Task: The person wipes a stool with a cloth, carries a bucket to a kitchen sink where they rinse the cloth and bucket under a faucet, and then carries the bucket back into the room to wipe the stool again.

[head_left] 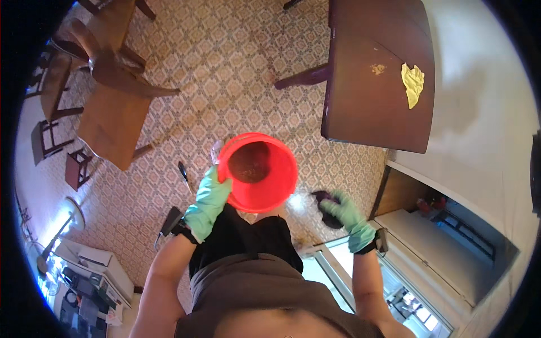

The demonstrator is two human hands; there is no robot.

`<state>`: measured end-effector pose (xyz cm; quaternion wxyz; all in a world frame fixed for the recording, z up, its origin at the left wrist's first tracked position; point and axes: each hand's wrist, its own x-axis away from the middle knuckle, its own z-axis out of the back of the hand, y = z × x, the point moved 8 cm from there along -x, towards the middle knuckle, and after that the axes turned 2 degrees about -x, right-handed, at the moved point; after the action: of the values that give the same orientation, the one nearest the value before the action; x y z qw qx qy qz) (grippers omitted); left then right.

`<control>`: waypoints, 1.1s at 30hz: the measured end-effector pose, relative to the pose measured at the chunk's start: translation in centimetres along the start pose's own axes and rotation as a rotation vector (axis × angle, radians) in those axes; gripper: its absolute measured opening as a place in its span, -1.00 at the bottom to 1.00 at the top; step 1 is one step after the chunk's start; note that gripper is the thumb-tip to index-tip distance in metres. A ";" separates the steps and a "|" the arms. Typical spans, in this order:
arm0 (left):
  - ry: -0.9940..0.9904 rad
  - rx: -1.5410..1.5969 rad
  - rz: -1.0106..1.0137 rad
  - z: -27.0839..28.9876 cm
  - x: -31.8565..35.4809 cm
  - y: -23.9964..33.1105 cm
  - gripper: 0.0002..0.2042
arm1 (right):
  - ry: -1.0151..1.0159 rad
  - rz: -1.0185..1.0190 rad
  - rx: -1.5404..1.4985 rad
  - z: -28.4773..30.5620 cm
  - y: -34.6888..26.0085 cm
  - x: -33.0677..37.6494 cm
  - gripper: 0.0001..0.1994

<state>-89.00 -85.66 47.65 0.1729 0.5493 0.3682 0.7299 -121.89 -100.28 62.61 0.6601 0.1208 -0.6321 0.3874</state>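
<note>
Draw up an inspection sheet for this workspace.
Surface: patterned floor; dark brown table bearing pale specks.
Job's things: red bucket, dark patch inside; dark bundle, kind unclear.
Clutter: crumpled yellow cloth on the table; dark-handled tool on the floor, left of the bucket.
Hands: both in green gloves; left hand grips the bucket's rim; right hand overlaps the bundle, hold unclear.
Cables: nothing clearly seen.
Surroundings: wooden furniture at left, pale wall at right.

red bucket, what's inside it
Inside the red bucket, a dark brown patch shows at the bottom, perhaps murky liquid; anything beneath it is covered and can't be seen.
</note>
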 end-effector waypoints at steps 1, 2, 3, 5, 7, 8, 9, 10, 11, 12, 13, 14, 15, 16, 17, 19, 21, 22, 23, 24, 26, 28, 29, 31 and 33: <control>-0.015 0.112 0.103 0.7 0.1 -1.6 -0.54 | 0.123 0.264 0.048 0.8 -3.7 -0.2 -0.72; 0.074 0.022 0.029 2.2 -0.1 -3.3 -0.55 | 0.199 0.333 0.044 1.8 -5.8 -1.2 -0.76; 0.153 0.032 -0.029 3.3 -0.2 -4.8 -0.67 | 0.283 0.446 0.158 2.8 -8.3 -2.2 -0.79; 0.107 0.326 0.112 3.2 0.2 -5.1 -0.68 | 0.561 0.777 0.613 3.3 -15.2 -2.6 -0.80; 0.135 0.380 0.164 3.8 1.0 -7.1 -0.68 | 0.494 0.721 0.716 -0.2 -20.8 -4.4 -0.76; 0.152 0.419 0.187 3.9 1.0 -7.8 -0.67 | 0.471 0.745 0.919 -0.7 -21.5 -6.1 -0.75; 0.143 0.432 0.196 3.7 1.0 -8.0 -0.67 | 0.446 0.762 1.120 -0.8 -21.5 -8.1 -0.73; 0.153 0.465 0.218 3.6 0.9 -8.3 -0.67 | 0.438 0.775 1.316 -0.6 -20.4 -10.2 -0.74; 0.173 0.499 0.245 3.7 1.2 -8.8 -0.68 | 0.414 0.792 1.513 -1.5 -20.3 -11.6 -0.74; 0.187 0.354 0.324 4.1 1.7 -9.5 -0.67 | 0.378 0.835 1.604 -1.7 -20.6 -12.5 -0.76; 0.188 0.364 0.337 3.9 1.8 -10.0 -0.67 | 0.370 0.869 1.599 -1.4 -21.2 -13.4 -0.88; 0.222 0.423 0.330 3.5 1.9 -10.6 -0.66 | 0.409 0.834 1.629 -1.4 -22.9 -14.4 -0.86; 0.260 0.471 0.326 3.6 2.5 -11.1 -0.66 | 0.444 0.800 1.649 -1.4 -24.5 -15.6 -0.84; 0.256 0.491 0.324 3.0 2.1 -12.2 -0.64 | 0.521 0.890 1.642 -0.5 -27.5 -15.3 -0.82; 0.238 0.500 0.327 2.2 1.5 -11.8 -0.64 | 0.579 0.963 1.630 0.7 -29.8 -15.9 -0.80; 0.291 0.543 0.318 2.3 1.4 -10.8 -0.63 | 0.564 0.982 1.556 1.3 -31.8 -17.4 -0.81; 0.293 0.565 0.328 1.7 1.2 -11.8 -0.62 | 0.575 0.974 1.608 0.5 -29.3 -17.1 -0.84; 0.299 0.587 0.324 1.6 1.1 -12.0 -0.60 | 0.478 0.971 1.661 0.2 -26.7 -17.0 -0.88; 0.302 0.590 0.333 1.5 1.2 -12.1 -0.60 | 0.383 0.901 1.626 -1.0 -24.1 -16.1 -0.91; 0.309 0.595 0.344 1.3 1.1 -12.2 -0.59 | 0.327 0.765 1.660 -1.5 -21.5 -15.6 -0.90; 0.318 0.612 0.351 1.3 0.5 -12.0 -0.57 | 0.243 0.920 1.635 -3.4 -18.6 -13.4 -0.85; 0.313 0.621 0.348 1.4 0.4 -11.6 -0.56 | 0.134 0.602 1.741 -2.1 -17.6 -14.8 -0.81; 0.319 0.631 0.345 1.6 0.2 -11.2 -0.56 | 0.134 0.602 1.739 -1.8 -18.2 -14.9 -0.79; 0.329 0.680 0.318 2.4 0.5 -10.1 -0.57 | 0.278 0.447 1.811 -1.9 -23.4 -15.9 -0.76; 0.319 0.694 0.315 2.1 -0.1 -9.9 -0.58 | 0.630 1.116 1.649 1.0 -29.9 -16.5 -0.86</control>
<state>-88.54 -78.35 40.62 -0.1956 0.5048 0.5262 0.6558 -101.17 -126.91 57.37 0.2354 0.1182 0.0631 0.9626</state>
